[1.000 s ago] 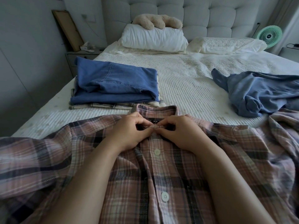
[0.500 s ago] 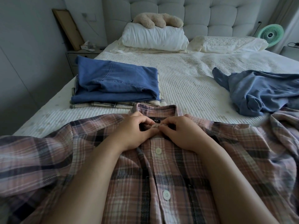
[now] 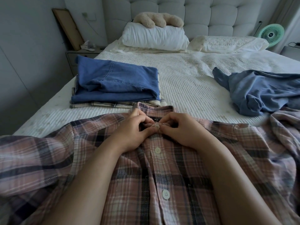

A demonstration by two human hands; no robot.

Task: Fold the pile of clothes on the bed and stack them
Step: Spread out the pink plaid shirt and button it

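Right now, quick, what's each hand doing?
Left hand: pinching the plaid shirt placket at the collar.
Right hand: pinching the same spot from the other side.

Dim, soft daylight comes from the far right, leaving the left wall (image 3: pixel 24 65) grey and shadowed. Shadows are faint, with no glare. Wide-angle distortion bends the edges; focus is fairly sharp throughout.

— What is set behind the bed (image 3: pixel 186 82)?
— A grey tufted headboard (image 3: pixel 211 15). A nightstand (image 3: pixel 73 57) is placed at the bed's far left corner, with a frame (image 3: pixel 67 28) leaned on the grey wall (image 3: pixel 24 54).
— And at the far right corner?
— A green fan (image 3: pixel 271 34) is stood there.
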